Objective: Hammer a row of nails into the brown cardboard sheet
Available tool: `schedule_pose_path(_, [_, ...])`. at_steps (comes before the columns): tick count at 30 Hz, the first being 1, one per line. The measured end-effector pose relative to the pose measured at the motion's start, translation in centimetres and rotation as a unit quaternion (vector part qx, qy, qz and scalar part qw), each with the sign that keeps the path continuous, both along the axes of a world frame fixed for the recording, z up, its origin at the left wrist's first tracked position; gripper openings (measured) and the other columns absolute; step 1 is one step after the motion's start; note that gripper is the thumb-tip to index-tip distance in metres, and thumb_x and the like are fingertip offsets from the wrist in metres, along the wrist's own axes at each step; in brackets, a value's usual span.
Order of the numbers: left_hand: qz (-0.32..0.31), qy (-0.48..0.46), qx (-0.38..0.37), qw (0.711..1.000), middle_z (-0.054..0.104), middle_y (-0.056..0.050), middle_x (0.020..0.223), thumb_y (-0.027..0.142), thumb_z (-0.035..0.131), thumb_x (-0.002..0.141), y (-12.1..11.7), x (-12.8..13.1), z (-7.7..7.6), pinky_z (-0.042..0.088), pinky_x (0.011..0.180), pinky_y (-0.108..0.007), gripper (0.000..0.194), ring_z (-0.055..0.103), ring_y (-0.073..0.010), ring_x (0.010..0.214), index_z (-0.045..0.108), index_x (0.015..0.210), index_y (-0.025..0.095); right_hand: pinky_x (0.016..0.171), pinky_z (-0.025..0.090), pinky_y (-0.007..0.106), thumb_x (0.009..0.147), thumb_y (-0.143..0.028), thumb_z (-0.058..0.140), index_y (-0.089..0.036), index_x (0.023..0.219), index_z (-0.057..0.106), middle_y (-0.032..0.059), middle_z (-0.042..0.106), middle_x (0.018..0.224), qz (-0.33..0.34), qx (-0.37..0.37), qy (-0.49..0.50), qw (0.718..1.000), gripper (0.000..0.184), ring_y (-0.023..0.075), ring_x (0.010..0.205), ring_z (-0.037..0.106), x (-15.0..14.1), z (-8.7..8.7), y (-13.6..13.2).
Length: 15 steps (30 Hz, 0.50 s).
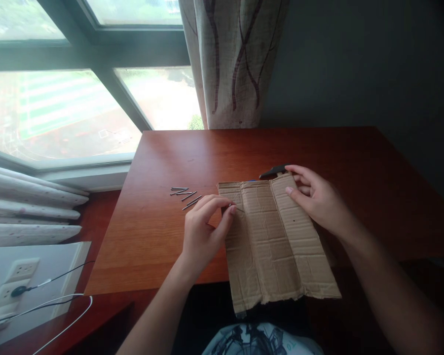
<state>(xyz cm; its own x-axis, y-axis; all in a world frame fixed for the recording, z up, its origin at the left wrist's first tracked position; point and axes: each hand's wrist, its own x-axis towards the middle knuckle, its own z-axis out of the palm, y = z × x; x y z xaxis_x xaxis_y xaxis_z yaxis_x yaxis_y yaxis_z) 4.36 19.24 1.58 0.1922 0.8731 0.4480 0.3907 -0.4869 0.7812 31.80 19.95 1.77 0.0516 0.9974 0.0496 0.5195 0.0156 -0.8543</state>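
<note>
A creased piece of brown cardboard [277, 236] lies on the wooden table [163, 236], its near end hanging over the front edge. My left hand [203, 231] pinches a thin metal nail [237, 208] between thumb and fingertips and holds it at the cardboard's left panel. My right hand [318, 197] rests on the cardboard's far right corner with its fingers loosely curled and nothing in them. Just beyond that hand lies a hammer [274, 171], mostly hidden behind the cardboard. Several loose nails [187, 195] lie on the table to the left of my left hand.
A window [77, 98] and a patterned curtain [233, 59] stand behind the table. At the lower left a white ledge carries a wall socket [18, 271] with a plug and white cables. A dark wall runs along the right.
</note>
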Motion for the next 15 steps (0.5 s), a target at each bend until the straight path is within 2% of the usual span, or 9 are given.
schedule_pose_path(4, [0.008,-0.002,-0.002,1.0,0.074,-0.003,0.084,0.018,0.067,0.095,0.0,-0.2,0.3,0.053,0.075,-0.027,0.009,0.067,-0.0147,0.079,0.069,0.086,0.019,0.085,0.066,0.044,0.096,-0.03,0.063,-0.023,0.135,0.06,0.0126,0.076,0.121,0.02,0.009,0.043,0.999,0.04,0.028,0.104,0.078,-0.7,0.1,0.8])
schedule_pose_path(8, [0.018,0.002,-0.011,1.0,0.074,-0.002,0.085,0.019,0.066,0.096,0.2,-0.4,0.5,0.052,0.076,-0.028,0.009,0.067,-0.0154,0.079,0.069,0.088,0.02,0.083,0.066,0.043,0.097,-0.029,0.061,-0.023,0.137,0.06,0.0115,0.077,0.116,0.025,0.029,0.042,0.998,0.04,0.0272,0.103,0.078,-1.3,-0.2,1.6])
schedule_pose_path(13, [0.027,0.038,0.001,0.999,0.072,-0.002,0.083,0.02,0.065,0.096,0.7,-0.5,0.7,0.051,0.076,-0.03,0.009,0.065,-0.016,0.078,0.067,0.087,0.02,0.08,0.066,0.045,0.096,-0.028,0.062,-0.021,0.14,0.059,0.0138,0.075,0.12,0.028,0.048,-0.026,0.998,0.044,0.026,0.091,0.078,-1.5,-0.9,2.2])
schedule_pose_path(15, [0.032,0.065,0.012,0.997,0.071,-0.002,0.082,0.019,0.063,0.096,0.8,-0.4,0.8,0.051,0.076,-0.03,0.01,0.064,-0.0163,0.077,0.065,0.087,0.02,0.089,0.063,0.053,0.093,-0.027,0.066,-0.021,0.139,0.061,0.0161,0.07,0.129,0.021,0.066,-0.067,0.995,0.047,0.0306,0.102,0.075,-1.7,-0.4,1.9])
